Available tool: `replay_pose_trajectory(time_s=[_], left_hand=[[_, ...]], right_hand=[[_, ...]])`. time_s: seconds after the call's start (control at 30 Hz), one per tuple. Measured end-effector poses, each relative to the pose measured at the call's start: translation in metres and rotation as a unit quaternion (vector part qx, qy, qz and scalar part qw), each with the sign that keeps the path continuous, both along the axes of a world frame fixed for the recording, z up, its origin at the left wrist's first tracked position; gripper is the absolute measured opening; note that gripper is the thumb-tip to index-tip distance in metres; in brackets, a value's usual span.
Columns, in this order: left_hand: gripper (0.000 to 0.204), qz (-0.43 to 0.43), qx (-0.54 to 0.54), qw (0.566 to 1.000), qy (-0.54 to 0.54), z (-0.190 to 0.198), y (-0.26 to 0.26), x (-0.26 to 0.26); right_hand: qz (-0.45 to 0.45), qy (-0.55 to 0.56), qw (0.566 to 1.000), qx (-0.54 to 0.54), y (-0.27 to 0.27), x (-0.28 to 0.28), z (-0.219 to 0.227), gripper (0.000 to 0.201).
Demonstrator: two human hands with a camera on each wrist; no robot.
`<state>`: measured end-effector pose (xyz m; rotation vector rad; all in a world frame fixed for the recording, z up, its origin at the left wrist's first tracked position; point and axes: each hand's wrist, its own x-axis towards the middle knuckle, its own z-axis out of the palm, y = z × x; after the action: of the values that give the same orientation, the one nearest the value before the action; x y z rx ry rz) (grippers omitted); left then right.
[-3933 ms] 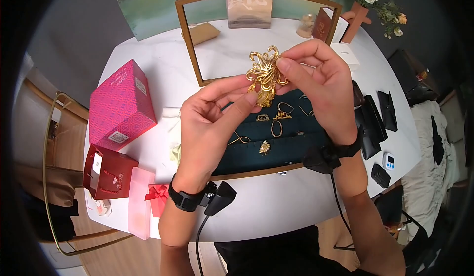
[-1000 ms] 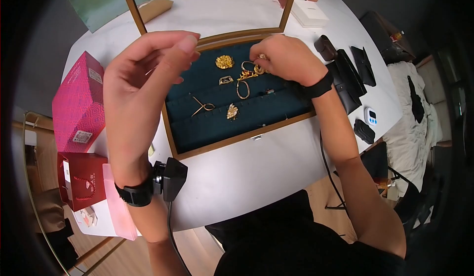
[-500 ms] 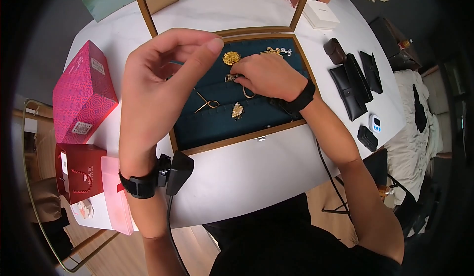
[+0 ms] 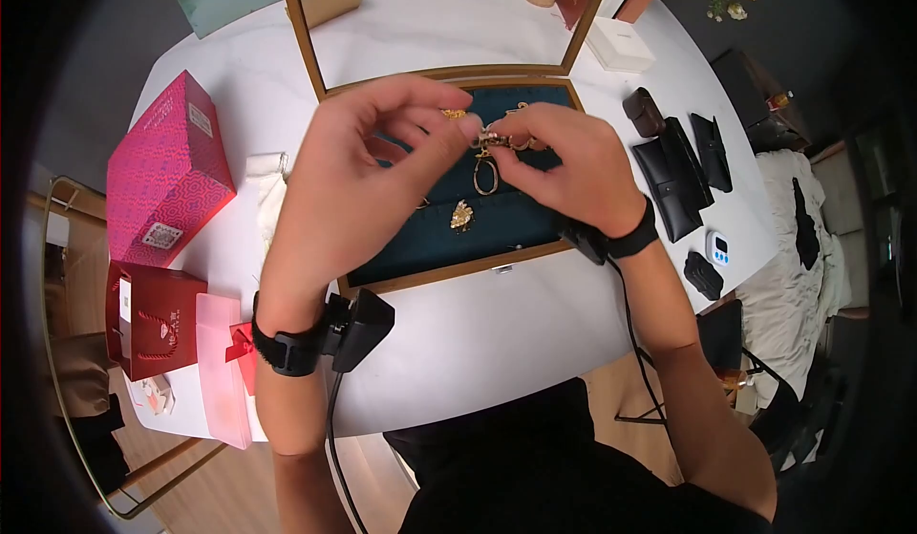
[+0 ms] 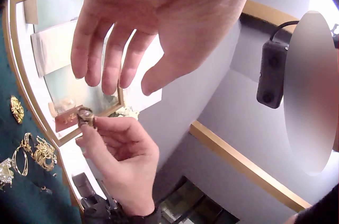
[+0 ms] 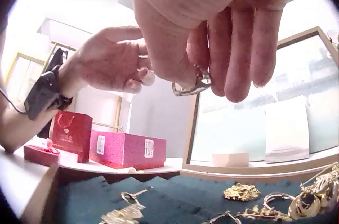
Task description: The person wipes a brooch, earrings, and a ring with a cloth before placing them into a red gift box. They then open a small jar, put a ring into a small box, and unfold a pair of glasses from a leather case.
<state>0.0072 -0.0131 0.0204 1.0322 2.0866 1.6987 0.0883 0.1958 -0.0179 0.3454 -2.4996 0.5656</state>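
Note:
My right hand (image 4: pixel 578 161) pinches a small silver-and-gold ring (image 4: pixel 492 139) between thumb and forefinger, above the open jewellery box (image 4: pixel 411 265). Its squarish metal band (image 6: pixel 204 83) shows in the right wrist view. My left hand (image 4: pixel 368 166) is raised beside it with fingers loosely bent; in the left wrist view a gap separates its fingertips from the ring. On the dark green lining below lie a gold leaf-shaped brooch (image 4: pixel 461 216), an oval hoop (image 4: pixel 486 179) and a round gold brooch (image 5: pixel 17 109). A gold flower-like brooch (image 5: pixel 45 153) is mostly covered by my right hand in the head view.
The box's framed lid (image 4: pixel 304 37) stands upright behind. Left are a pink patterned box (image 4: pixel 167 176), a red gift bag (image 4: pixel 158 324) and a pink case (image 4: pixel 222 372). Black pouches (image 4: pixel 673 181), a small white timer (image 4: pixel 717 247) and a white box (image 4: pixel 619 45) are on the right.
Both hands held the gold flower-like brooch at first; the right hand laid it in the box's far right. It then took the ring from the lining and raised it towards the left hand.

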Motion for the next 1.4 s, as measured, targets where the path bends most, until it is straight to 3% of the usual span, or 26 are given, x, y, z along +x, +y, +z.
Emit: replay_pose_trajectory(time_s=[0.1,0.37,0.47,0.6,0.63,0.7,0.9,1.13,1.4], left_hand=[[0.026,-0.022,-0.026,0.999,-0.001,0.002,0.001,0.011],[0.042,0.011,-0.097,0.995,-0.012,-0.017,-0.037,0.047],[0.048,0.023,-0.084,0.99,0.112,-0.024,-0.04,0.057],[0.046,0.024,-0.021,0.98,0.198,-0.034,-0.03,0.062],[0.046,0.023,-0.023,0.98,0.196,-0.033,-0.029,0.062],[0.042,0.019,-0.062,0.952,0.298,-0.032,-0.027,0.062],[0.03,0.042,-0.06,0.944,0.322,-0.042,-0.033,0.073],[0.033,0.048,-0.03,0.936,0.347,-0.054,-0.039,0.074],[0.034,0.081,0.013,0.909,0.409,-0.061,-0.038,0.071]], right_hand=[[0.039,0.038,0.995,-0.083,-0.01,0.018,-0.001,0.017],[0.106,0.101,0.984,-0.099,-0.026,0.05,-0.019,0.018],[0.114,0.104,0.985,-0.082,-0.03,0.058,-0.02,0.018],[0.123,0.125,0.983,-0.047,-0.03,0.059,-0.025,0.019],[0.122,0.122,0.984,-0.049,-0.029,0.059,-0.027,0.019],[0.137,0.117,0.983,-0.037,-0.029,0.059,-0.028,0.021],[0.176,0.075,0.979,-0.07,-0.035,0.067,-0.025,0.027],[0.148,0.085,0.981,-0.093,-0.04,0.061,-0.024,0.038],[0.155,0.11,0.981,-0.049,-0.038,0.057,-0.029,0.041]])
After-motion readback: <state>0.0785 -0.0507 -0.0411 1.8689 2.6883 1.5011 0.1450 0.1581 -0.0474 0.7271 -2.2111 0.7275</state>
